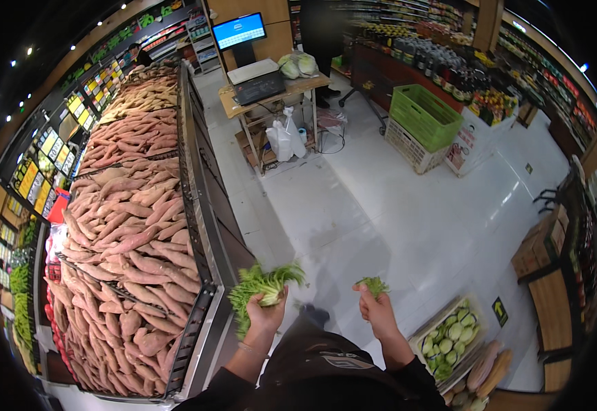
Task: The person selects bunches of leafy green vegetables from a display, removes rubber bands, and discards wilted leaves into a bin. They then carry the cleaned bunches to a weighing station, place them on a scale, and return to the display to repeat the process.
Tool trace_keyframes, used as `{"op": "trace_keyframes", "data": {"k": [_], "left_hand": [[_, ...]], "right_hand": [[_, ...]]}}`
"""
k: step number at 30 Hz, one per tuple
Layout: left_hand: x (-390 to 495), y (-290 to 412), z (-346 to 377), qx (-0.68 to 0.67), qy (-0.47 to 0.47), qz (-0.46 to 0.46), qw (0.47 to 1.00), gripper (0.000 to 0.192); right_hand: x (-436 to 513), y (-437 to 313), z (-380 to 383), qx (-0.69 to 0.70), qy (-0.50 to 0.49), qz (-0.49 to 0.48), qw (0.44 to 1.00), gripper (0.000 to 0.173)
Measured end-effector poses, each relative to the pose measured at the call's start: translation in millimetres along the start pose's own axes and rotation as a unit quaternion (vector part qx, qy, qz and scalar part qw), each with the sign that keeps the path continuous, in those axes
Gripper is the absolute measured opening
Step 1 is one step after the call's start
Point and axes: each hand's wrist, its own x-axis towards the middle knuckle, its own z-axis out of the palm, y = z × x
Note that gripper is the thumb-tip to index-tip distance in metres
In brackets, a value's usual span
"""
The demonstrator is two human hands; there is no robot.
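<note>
My left hand (267,314) grips a bunch of frilly leafy greens (260,282) by its pale base, next to the rim of the sweet potato display. A small torn piece of the same greens (376,285) is pinched in my right hand (375,311), held apart from the bunch over the floor. Sweet potatoes (134,216) lie heaped in the long display bin to my left. Low on the right, a crate (415,343) holds round, pale green vegetables (452,334).
A wooden table (321,82) ahead carries a weighing scale (260,88), a lit screen (239,31) and bagged cabbages (298,65). White plastic bags (284,138) hang under it. A green crate (424,115) sits on a beige crate (411,149). A person (321,31) stands behind the table.
</note>
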Motion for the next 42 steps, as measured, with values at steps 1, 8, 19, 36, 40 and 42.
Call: {"op": "trace_keyframes", "data": {"k": [1, 8, 19, 36, 40, 42], "left_hand": [[19, 1, -2, -0.004, 0.054, -0.024, 0.998, 0.051], [137, -44, 55, 0.134, -0.076, -0.237, 0.959, 0.055], [314, -22, 265, 0.236, -0.169, -0.231, 0.929, 0.050], [584, -18, 462, 0.153, -0.101, -0.046, 0.982, 0.053], [639, 18, 499, 0.068, -0.070, 0.073, 0.993, 0.045], [663, 46, 517, 0.044, -0.086, 0.099, 0.990, 0.045]], "right_hand": [[22, -2, -1, -0.003, 0.001, 0.030, 1.000, 0.037], [192, -64, 32, -0.157, -0.020, -0.057, 0.986, 0.034], [385, -207, 129, -0.513, -0.062, -0.259, 0.816, 0.037], [743, -390, 176, -0.509, -0.283, -0.488, 0.650, 0.042], [845, -423, 203, -0.424, -0.334, -0.489, 0.686, 0.042], [911, -437, 212, -0.399, -0.327, -0.486, 0.705, 0.038]]}}
